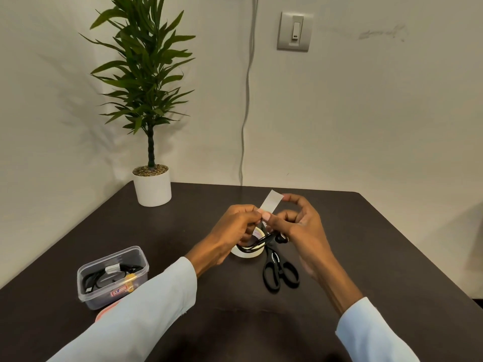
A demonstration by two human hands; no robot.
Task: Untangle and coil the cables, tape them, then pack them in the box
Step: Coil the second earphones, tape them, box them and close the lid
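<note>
A short strip of white tape [271, 202] stands up between my hands above the dark table [379, 244]. My left hand [232, 231] pinches its lower end and also holds a coiled black cable [257, 244] that hangs below. My right hand [295, 220] pinches the strip with thumb and forefinger, its other fingers curled. Under the hands lies the white tape roll [248, 253]. At the near left stands a clear plastic box [112, 276] that holds a taped black cable [104, 279].
Black scissors [278, 273] lie on the table just right of the tape roll. A potted plant [152, 188] stands at the back left corner. A grey wire [245, 113] hangs down the wall. A pink lid [105, 312] peeks out under my left sleeve.
</note>
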